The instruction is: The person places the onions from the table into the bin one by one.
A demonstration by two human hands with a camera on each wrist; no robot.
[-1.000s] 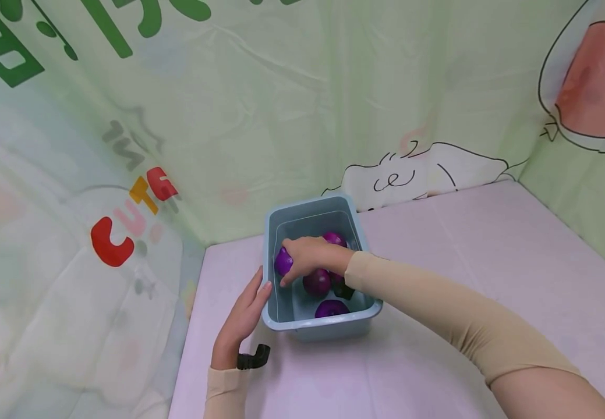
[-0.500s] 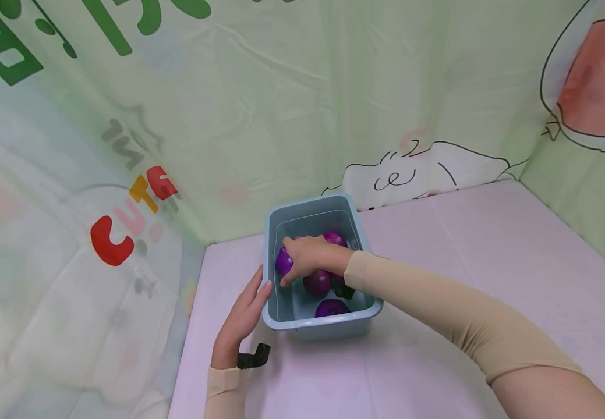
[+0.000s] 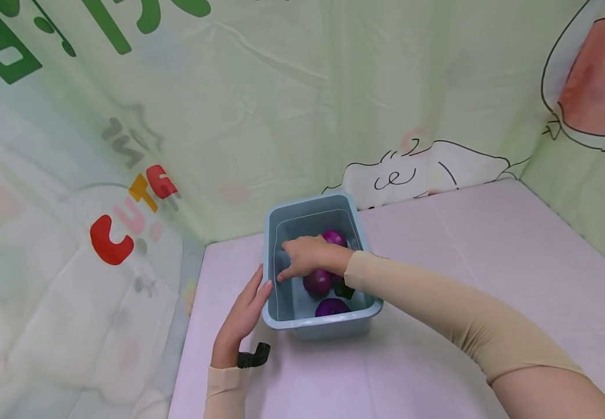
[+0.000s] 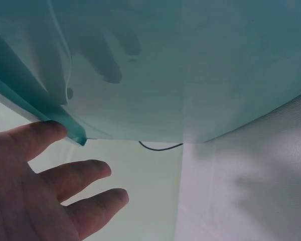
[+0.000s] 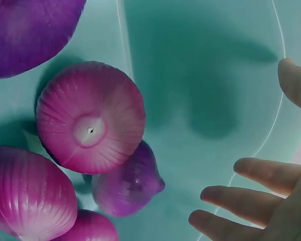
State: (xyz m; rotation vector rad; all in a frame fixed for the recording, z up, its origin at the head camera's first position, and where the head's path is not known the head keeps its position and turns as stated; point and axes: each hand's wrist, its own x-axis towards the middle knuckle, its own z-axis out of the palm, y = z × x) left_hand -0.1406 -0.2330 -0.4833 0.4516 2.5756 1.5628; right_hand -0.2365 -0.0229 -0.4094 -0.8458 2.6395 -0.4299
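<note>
A blue plastic basin (image 3: 318,329) stands on the table with several purple onions inside. My right hand (image 3: 307,256) reaches into it, palm down, its fingers spread and holding nothing. In the right wrist view, a magenta onion (image 5: 90,118) lies beside a smaller violet onion (image 5: 130,183) with a pointed tip. Another onion (image 5: 30,193) lies to the lower left, and a large dark violet one (image 5: 30,32) is cut off at the upper left. My left hand (image 3: 244,311), fingers extended, touches the basin's left rim; its fingertips (image 4: 52,128) show at that edge from below.
The table (image 3: 464,250) has a pale lilac cover. Behind and to the left hangs a pale green printed curtain (image 3: 260,116), close to the basin's far side. A black wrist strap (image 3: 253,356) sits on the left wrist.
The violet onion held by the right hand at both earlier moments has left its fingers; basin wall now shows between thumb and fingers. The left hand stays at the rim.
</note>
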